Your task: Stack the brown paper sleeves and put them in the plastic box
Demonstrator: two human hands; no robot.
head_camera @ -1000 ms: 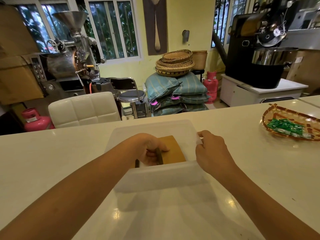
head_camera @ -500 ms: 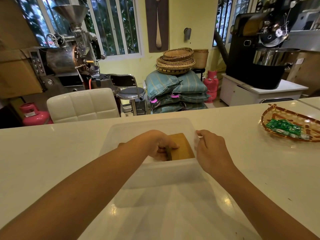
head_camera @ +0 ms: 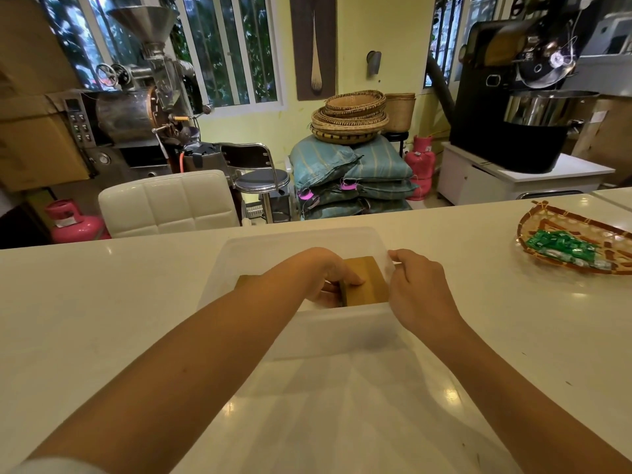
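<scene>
At the left of the action, the person's left hand (head_camera: 325, 278) reaches down inside the translucent white plastic box (head_camera: 297, 244), its fingers curled closed around the near edge of a stack of flat brown paper sleeves (head_camera: 367, 283), thumb underneath and fingers on top. The stack sits within the box, towards its right-hand side, tilted a little rather than lying flat; whether its lower edge already touches the box floor is hidden by the frosted near wall. A sliver of brown also shows behind the left forearm at the box's left wall, which may be another sleeve, though it is too covered to tell. Just to the right, the right hand (head_camera: 417, 289) pinches the right rim of the box between thumb and fingers, closed on it, apparently steadying the container on the glossy cream worktop (head_camera: 102, 302). Far right on the worktop, well apart from the box, a shallow woven bamboo tray of green wrapped sweets (head_camera: 567, 248) plays no part. Judging by this, the stacking looks done and the placing is nearly finished: what seems left is to settle the stack flat and let go. No loose sleeves are visible on the worktop.
</scene>
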